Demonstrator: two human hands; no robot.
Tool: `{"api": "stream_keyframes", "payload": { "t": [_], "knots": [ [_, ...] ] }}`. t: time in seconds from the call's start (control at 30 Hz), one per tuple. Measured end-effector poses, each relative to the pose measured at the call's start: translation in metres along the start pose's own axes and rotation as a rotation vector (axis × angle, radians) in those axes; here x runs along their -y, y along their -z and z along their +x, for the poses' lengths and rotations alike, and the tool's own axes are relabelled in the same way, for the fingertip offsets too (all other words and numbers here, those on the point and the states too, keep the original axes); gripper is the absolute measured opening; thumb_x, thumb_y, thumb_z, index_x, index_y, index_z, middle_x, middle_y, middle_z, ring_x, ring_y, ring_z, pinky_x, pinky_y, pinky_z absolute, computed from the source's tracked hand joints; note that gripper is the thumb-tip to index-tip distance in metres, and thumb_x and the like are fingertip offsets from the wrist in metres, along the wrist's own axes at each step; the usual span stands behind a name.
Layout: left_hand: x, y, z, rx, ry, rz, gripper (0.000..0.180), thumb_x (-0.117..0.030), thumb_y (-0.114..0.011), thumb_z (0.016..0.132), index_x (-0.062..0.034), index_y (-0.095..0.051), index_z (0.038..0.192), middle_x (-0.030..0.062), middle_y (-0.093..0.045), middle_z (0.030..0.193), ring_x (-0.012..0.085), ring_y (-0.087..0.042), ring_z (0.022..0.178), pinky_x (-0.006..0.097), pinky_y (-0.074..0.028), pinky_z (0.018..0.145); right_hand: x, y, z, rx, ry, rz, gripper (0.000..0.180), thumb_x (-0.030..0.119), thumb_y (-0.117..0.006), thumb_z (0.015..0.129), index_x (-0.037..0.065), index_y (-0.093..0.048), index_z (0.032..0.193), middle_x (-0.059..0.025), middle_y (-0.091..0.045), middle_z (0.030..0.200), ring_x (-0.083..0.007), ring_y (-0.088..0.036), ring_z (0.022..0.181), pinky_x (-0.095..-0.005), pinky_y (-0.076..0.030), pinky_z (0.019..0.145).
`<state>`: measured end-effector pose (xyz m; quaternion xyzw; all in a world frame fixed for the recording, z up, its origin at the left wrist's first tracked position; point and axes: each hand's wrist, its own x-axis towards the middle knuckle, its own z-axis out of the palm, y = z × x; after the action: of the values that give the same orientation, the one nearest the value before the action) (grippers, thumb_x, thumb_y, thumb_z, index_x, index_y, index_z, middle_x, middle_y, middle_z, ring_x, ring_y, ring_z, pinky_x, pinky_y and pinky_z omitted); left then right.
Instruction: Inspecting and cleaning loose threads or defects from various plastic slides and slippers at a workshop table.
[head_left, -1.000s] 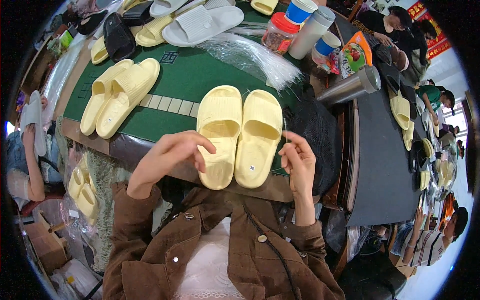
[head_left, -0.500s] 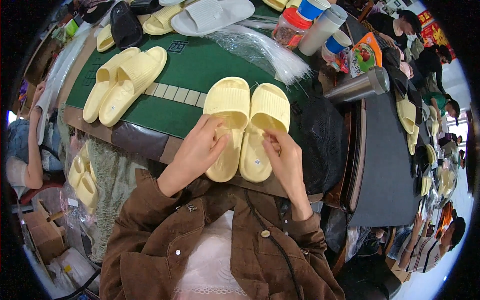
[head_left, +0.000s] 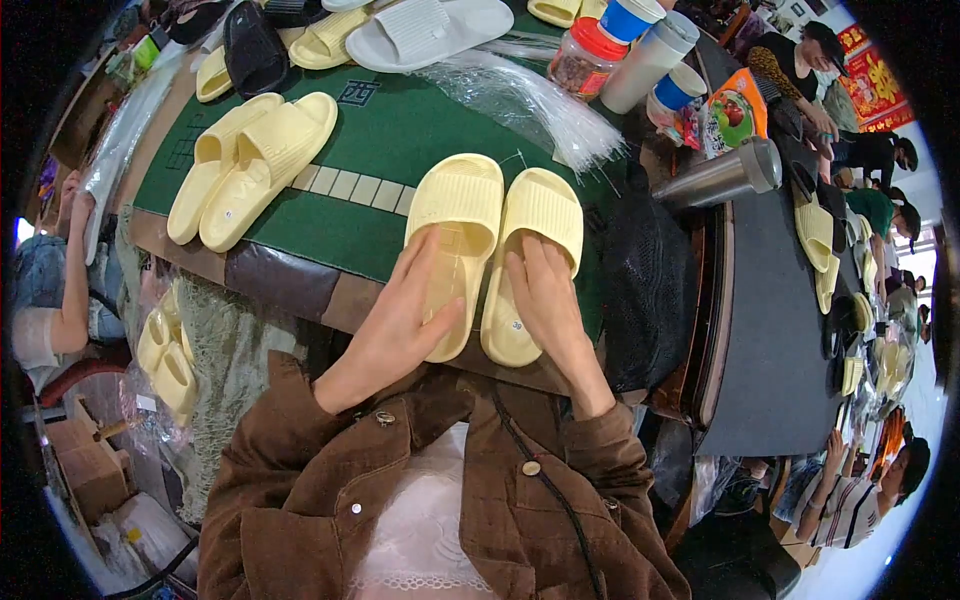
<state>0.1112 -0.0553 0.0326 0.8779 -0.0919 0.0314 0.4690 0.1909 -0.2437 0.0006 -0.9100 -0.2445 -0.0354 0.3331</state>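
Observation:
Two pale yellow slide slippers lie side by side in front of me, toes pointing away. My left hand [head_left: 402,305] rests over the left slipper [head_left: 455,195], fingers stretched with their tips by the strap opening and the thumb apart over the footbed. My right hand [head_left: 547,300] lies along the right slipper [head_left: 545,215], fingers straight and their tips tucked beneath its strap edge. A small round sticker is on that slipper's heel. Between the slippers' toes runs a thin pale strand [head_left: 516,158]. Neither hand grips anything that I can see.
Another yellow pair [head_left: 262,165] sits at left on the green mat [head_left: 370,110]. A bundle of clear plastic strands [head_left: 550,105], a red-lidded jar [head_left: 585,60] and a steel tumbler [head_left: 720,172] are beyond. A black mesh bag [head_left: 645,290] is at right. Other people work around.
Both hands' curled, pinching fingers have straightened. They have slid toward the straps and lie flatter on the slippers. The slippers have barely moved.

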Motion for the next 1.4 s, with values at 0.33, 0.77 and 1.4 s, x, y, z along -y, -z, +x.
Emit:
{"api": "stream_keyframes", "payload": {
  "t": [0.33,0.77,1.4],
  "knots": [
    [0.018,-0.028,0.026,-0.011,-0.062,0.066,0.079,-0.023,-0.065,0.082,0.0136,-0.021,0.137,0.0323,-0.028,0.139,0.043,-0.028,0.131,0.042,-0.025,0.109,0.002,0.007,0.008,0.032,-0.032,-0.065,0.019,0.013,-0.051,0.09,-0.003,-0.055,0.1,-0.0246,-0.059,0.093,-0.0432,-0.056,0.088,-0.0499,-0.044,0.079],
    [0.024,-0.063,0.091,-0.093,0.033,0.385,0.036,-0.016,-0.066,0.074,0.0096,-0.056,0.097,0.0282,-0.059,0.098,0.042,-0.06,0.089,0.047,-0.049,0.078,0.004,0.005,0.016,0.066,-0.153,0.068,0.029,0.019,-0.042,0.093,-0.004,-0.059,0.09,-0.0256,-0.062,0.086,-0.0424,-0.059,0.081,-0.0506,-0.045,0.076],
    [0.034,-0.071,0.061,-0.235,-0.186,0.444,0.019,-0.013,-0.063,0.073,0.0033,-0.054,0.078,0.0226,-0.059,0.077,0.0385,-0.061,0.07,0.046,-0.049,0.06,0.035,0.015,-0.032,0.094,0.037,0.168,0.037,0.011,-0.058,0.086,-0.008,-0.046,0.115,-0.0278,-0.049,0.111,-0.0434,-0.045,0.105,-0.0474,-0.039,0.09]
  ]
}}
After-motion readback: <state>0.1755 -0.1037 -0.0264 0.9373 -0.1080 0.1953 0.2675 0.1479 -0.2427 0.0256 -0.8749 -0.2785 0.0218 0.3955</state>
